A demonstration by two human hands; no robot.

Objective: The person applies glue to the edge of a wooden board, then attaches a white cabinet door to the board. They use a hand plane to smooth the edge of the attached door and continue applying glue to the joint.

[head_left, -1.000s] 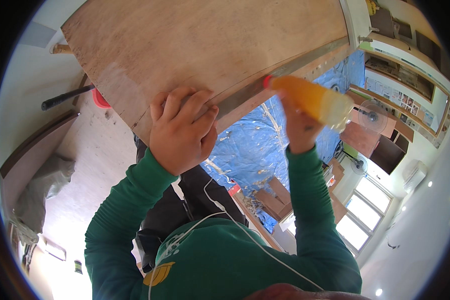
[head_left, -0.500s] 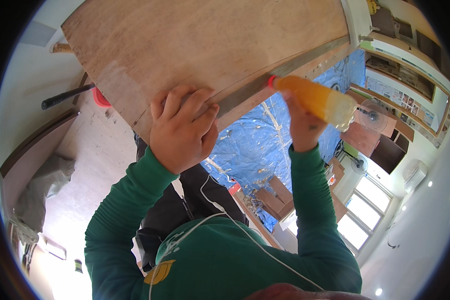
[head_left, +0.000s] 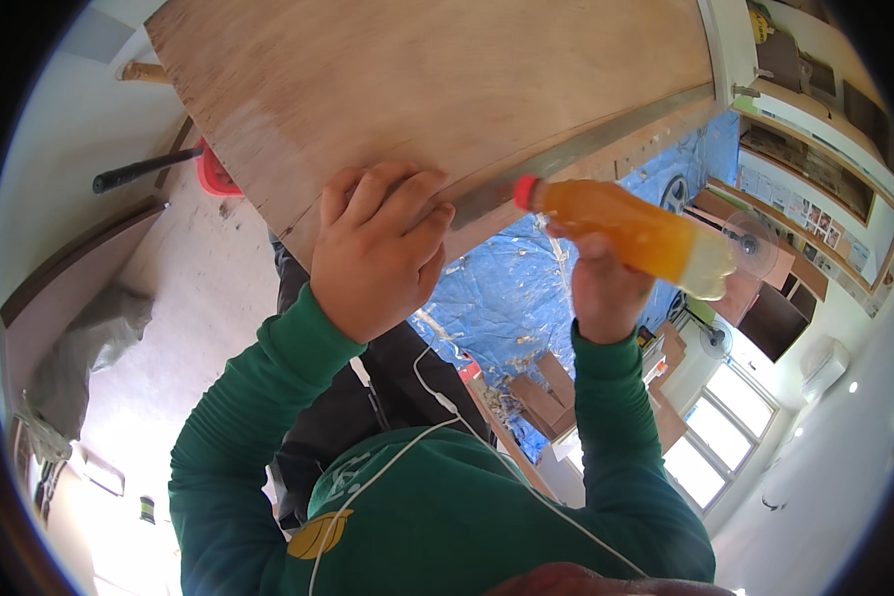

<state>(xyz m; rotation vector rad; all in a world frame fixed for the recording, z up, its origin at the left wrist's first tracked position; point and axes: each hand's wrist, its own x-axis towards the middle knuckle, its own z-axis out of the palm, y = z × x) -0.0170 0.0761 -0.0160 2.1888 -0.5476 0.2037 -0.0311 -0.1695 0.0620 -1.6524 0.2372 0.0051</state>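
My right hand (head_left: 611, 293) grips a clear plastic bottle (head_left: 621, 228) of orange-yellow liquid with a red cap. The bottle is tipped on its side, its cap pointing left, over a dark grey-brown strip along the near edge of a large wooden board (head_left: 447, 79). Whether the cap touches the strip I cannot tell. My left hand (head_left: 382, 248) lies on the board close to its near left corner, fingers slightly bent and apart, holding nothing.
Below the board's edge, a blue tarp (head_left: 512, 278) littered with scraps covers the floor. Brown wood pieces (head_left: 541, 392) and fans (head_left: 750, 243) stand beyond it. At left are a red container (head_left: 216, 174), a dark handle (head_left: 144, 171) and grey plastic sheeting (head_left: 99, 343).
My right hand has brought the bottle left along the board's edge and nearer my body. My left hand stays on the board. The whole view has shifted slightly.
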